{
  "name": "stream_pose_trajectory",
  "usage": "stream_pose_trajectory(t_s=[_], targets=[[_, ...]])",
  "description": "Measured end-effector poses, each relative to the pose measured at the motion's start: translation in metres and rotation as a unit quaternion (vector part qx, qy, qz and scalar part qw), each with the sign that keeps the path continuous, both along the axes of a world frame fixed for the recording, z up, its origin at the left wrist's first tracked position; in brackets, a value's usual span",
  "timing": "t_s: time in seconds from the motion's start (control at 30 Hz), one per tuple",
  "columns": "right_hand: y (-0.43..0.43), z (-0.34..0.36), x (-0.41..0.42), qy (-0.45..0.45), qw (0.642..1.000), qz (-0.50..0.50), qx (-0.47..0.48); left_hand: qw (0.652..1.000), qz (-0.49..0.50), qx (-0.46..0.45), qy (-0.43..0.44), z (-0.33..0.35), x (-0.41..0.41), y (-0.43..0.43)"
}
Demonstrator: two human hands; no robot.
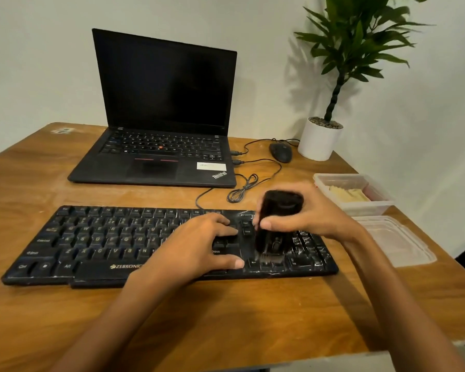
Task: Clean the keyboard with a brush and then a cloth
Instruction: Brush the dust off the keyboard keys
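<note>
A black, dusty keyboard (91, 242) lies across the wooden table in front of me. My left hand (196, 242) rests flat on its right-middle keys, fingers spread and straight. My right hand (306, 216) grips a chunky black brush (277, 218) held upright; its bristles (271, 257) touch the keys near the arrow block, and the brush is motion-blurred. A yellowish cloth (346, 194) lies inside a clear plastic box (373, 208) at the right.
An open black laptop (159, 130) stands behind the keyboard, with cables (242, 189) and a black mouse (281, 152) to its right. A potted plant (320, 140) fills the back right corner. The box's clear lid (397, 240) lies near the table's right edge.
</note>
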State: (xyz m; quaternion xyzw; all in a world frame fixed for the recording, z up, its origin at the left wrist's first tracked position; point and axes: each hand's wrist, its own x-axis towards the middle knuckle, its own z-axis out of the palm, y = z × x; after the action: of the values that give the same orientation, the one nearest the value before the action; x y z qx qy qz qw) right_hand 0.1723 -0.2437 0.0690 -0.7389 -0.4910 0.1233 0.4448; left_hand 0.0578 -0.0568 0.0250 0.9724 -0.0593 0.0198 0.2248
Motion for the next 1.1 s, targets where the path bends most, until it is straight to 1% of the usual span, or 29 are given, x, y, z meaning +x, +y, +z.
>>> stream_pose_trajectory(t_s=[0.03,0.1,0.13,0.17,0.23,0.27,0.3,0.37,0.4,0.43,0.5,0.53,0.57,0.63,0.67,0.7,0.77,0.87,0.97,1.03,1.1], targets=[[0.0,-0.004,0.002,0.0,1.0,-0.009,-0.005,1.0,0.0,0.001,-0.001,0.0,0.0,0.0],[-0.001,-0.005,0.007,-0.015,0.996,-0.072,0.041,1.0,0.001,0.005,-0.003,-0.001,0.0,0.0],[-0.002,-0.003,0.008,-0.016,0.994,-0.086,0.061,1.0,0.001,0.005,-0.002,0.0,0.0,0.0],[-0.003,-0.003,0.008,-0.011,0.995,-0.073,0.065,1.0,0.002,0.002,-0.001,0.0,-0.001,0.0],[-0.001,-0.006,0.001,0.002,1.0,-0.014,0.009,1.0,0.004,-0.007,-0.001,0.001,0.0,0.001],[0.001,-0.007,-0.001,-0.006,1.0,-0.014,-0.011,1.0,0.004,-0.007,0.0,0.001,0.0,0.0],[0.001,-0.009,0.002,-0.011,0.999,-0.031,-0.007,1.0,0.003,-0.004,0.002,0.002,0.0,0.0],[0.0,-0.006,0.008,-0.035,0.994,-0.093,0.04,1.0,0.003,0.003,0.003,0.002,0.0,-0.001],[-0.001,-0.003,0.009,-0.037,0.993,-0.097,0.058,1.0,0.004,0.003,0.003,0.002,0.0,-0.001],[-0.003,-0.003,0.009,-0.027,0.995,-0.079,0.062,1.0,0.004,0.0,0.003,0.002,0.0,-0.001],[-0.001,-0.007,0.002,-0.001,1.0,-0.022,0.013,1.0,0.006,-0.002,0.001,0.002,-0.001,-0.001],[0.0,-0.01,-0.001,-0.006,0.999,-0.031,-0.008,1.0,0.006,0.0,0.002,0.001,-0.001,-0.002],[0.001,-0.013,0.001,-0.018,0.998,-0.058,-0.005,1.0,0.007,0.002,0.005,0.001,-0.001,-0.002],[-0.002,-0.012,0.008,-0.085,0.987,-0.133,0.042,1.0,0.008,0.007,0.007,0.002,-0.003,-0.003],[-0.004,-0.01,0.009,-0.099,0.982,-0.145,0.065,1.0,0.005,0.014,0.008,0.005,-0.002,-0.003],[-0.005,-0.007,0.007,-0.088,0.982,-0.138,0.089,1.0,0.0,0.017,0.008,0.009,-0.001,-0.003],[-0.002,-0.006,-0.001,-0.041,0.987,-0.093,0.122,1.0,0.003,-0.005,-0.005,0.018,0.005,-0.003],[0.011,-0.014,-0.01,-0.029,0.993,-0.047,0.108,1.0,0.005,-0.014,0.0,0.022,0.016,-0.005],[0.002,-0.023,-0.004,-0.025,0.994,-0.053,0.097,0.999,0.005,-0.009,0.035,0.012,0.018,-0.001],[-0.015,-0.023,0.001,0.004,0.993,-0.075,0.087,0.999,0.004,-0.002,0.039,0.008,0.018,0.003],[-0.032,-0.016,0.007,0.014,0.993,-0.087,0.075,0.999,0.001,0.003,0.032,0.007,0.017,0.004]])
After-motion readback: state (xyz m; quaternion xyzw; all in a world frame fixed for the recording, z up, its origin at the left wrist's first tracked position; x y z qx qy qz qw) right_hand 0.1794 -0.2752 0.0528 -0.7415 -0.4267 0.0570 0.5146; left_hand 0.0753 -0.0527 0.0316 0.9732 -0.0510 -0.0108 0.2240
